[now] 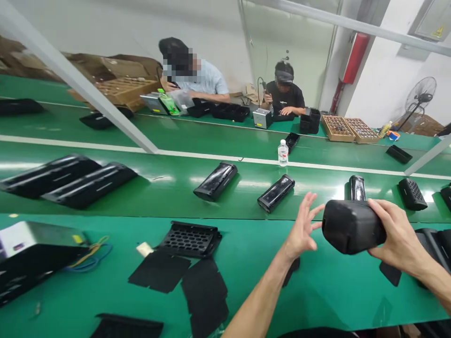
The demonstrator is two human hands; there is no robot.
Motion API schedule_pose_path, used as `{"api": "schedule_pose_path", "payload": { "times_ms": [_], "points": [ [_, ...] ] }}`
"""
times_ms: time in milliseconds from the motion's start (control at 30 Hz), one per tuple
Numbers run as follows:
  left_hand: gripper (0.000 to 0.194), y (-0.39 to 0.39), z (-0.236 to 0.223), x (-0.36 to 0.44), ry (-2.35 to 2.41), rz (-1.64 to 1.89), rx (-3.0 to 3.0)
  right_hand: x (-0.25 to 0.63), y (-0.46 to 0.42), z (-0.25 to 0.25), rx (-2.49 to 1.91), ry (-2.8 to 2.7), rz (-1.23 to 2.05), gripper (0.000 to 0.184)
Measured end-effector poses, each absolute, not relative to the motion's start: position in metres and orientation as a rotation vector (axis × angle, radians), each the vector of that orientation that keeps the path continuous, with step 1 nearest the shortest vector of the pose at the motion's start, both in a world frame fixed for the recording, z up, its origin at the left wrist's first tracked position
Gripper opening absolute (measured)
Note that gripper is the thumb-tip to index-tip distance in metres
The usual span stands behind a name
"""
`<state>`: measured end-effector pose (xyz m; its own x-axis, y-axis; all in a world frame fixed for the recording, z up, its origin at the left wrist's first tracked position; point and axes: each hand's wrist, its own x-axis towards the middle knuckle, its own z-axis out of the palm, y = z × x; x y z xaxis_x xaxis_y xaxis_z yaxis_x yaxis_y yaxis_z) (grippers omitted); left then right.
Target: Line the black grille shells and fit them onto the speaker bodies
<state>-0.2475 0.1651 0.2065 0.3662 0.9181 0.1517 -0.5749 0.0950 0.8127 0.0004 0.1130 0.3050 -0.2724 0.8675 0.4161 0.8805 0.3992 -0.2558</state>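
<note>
Nearest us is the black housing (352, 227), held above the green table (338, 295); our right hand (396, 227) grips its right side. Our left hand (303, 227) is spread wide at the housing's left, and we cannot tell whether its fingertips touch. Farther left of the housing, we see the perforated panel (188, 238) and black sheets (160, 271). Beyond the housing, to its left, stands the clear bottle (283, 154).

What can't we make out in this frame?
All head view:
- Held case: far side faces away; right end behind right hand.
- Dark piece: partly behind left arm.
- Bottom panel: cut off by lower edge.
- Bottle: label text too small.
</note>
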Motion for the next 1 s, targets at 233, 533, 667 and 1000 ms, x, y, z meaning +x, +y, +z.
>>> {"api": "schedule_pose_path", "payload": {
  "times_ms": [233,533,667,1000],
  "points": [
    [0.1,0.153,0.221,-0.243,0.675,1.202,1.385,0.008,0.116,0.307,-1.552,-2.443,-0.032,0.094],
    [0.103,0.153,0.193,-0.27,0.76,1.16,1.474,0.046,0.083,0.267,-1.541,-1.685,0.765,0.092],
    [0.107,0.157,0.189,-0.264,0.829,1.052,1.421,0.039,0.084,0.256,-1.564,-1.55,0.802,0.08],
    [0.091,0.171,0.096,-0.254,1.004,0.561,1.12,0.033,0.054,0.146,-1.695,-0.472,1.794,0.1]
  ]
}}
